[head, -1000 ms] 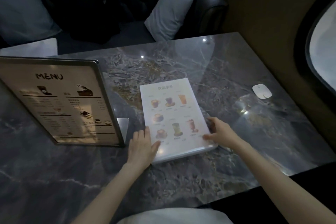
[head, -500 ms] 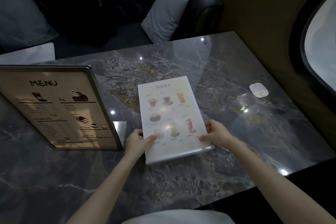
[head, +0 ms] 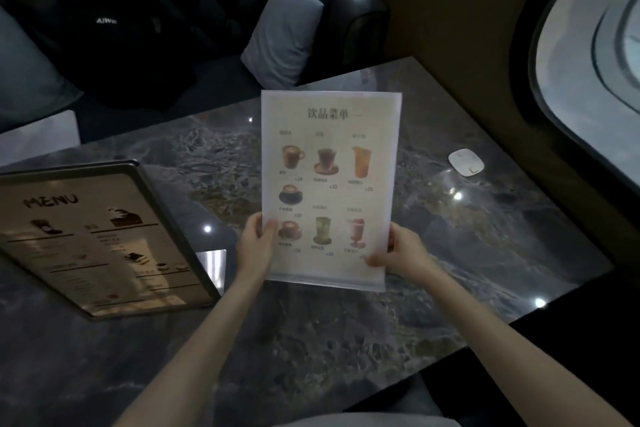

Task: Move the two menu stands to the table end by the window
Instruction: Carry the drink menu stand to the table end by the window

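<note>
A clear acrylic drinks menu stand (head: 329,163) with pictures of cups is tilted up off the dark marble table (head: 467,253), facing me. My left hand (head: 254,248) grips its lower left edge, thumb on the front. My right hand (head: 398,251) grips its lower right edge. A second menu stand (head: 100,239), black-framed and headed MENU, stands leaning on its metal foot at the table's left. The oval window (head: 588,55) is at the right.
A small white oval device (head: 465,162) lies on the table near the window end. Beyond the table is a dark tufted sofa with a grey cushion (head: 282,35) and a black bag (head: 114,42). The table's front edge runs diagonally at the lower right.
The drinks menu stand lay flat on the table a second ago. Both hands took hold of its lower edges and have raised it upright, off the surface.
</note>
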Demonstrator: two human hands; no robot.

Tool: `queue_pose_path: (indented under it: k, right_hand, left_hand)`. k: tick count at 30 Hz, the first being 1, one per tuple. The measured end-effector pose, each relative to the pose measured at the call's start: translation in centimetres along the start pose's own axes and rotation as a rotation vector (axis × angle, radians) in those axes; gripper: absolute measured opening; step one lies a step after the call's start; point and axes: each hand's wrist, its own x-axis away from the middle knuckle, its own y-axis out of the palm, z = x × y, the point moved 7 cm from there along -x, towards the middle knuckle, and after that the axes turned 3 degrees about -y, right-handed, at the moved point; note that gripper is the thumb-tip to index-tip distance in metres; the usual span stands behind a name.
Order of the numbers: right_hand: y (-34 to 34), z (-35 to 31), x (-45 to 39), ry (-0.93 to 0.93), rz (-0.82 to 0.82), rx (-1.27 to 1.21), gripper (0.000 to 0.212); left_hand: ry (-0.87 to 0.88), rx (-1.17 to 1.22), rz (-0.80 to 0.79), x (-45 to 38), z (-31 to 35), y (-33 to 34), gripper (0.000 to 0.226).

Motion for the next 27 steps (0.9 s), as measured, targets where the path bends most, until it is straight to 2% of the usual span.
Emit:
queue_pose_path:
  k: [7,9,13,19,27]
  right_hand:
    - [-4.3,1.4,0.1,-0.031,0.125,-0.072,0.032]
    - [-6.0,2.2,0.1,-0.036,0.14,-0.084,0.029]
    - [-10.0,4.0,0.5,-0.045,0.229,-0.096,0.022]
    - [-16.5,7.4,1.4,-0.053,0.444,-0.059,0.02]
    - [-24.6,11.8,2.8,0.001,0.668,-0.082,0.013]
  left_hand:
    - [0.082,0.009,-0.099,-0.3,4.7,5.3,0.03]
    - [0.059,0.014,-0.146,-0.7,5.1,7.7,0.038]
    - [-0.031,-0.028,-0.14,-1.7,6.1,12.9,0.053]
    - [0.004,-0.07,-0.287,-2.4,9.9,22.7,0.058]
    - [0.1,-0.154,-0.413,-3.1,15.0,35.2,0.05]
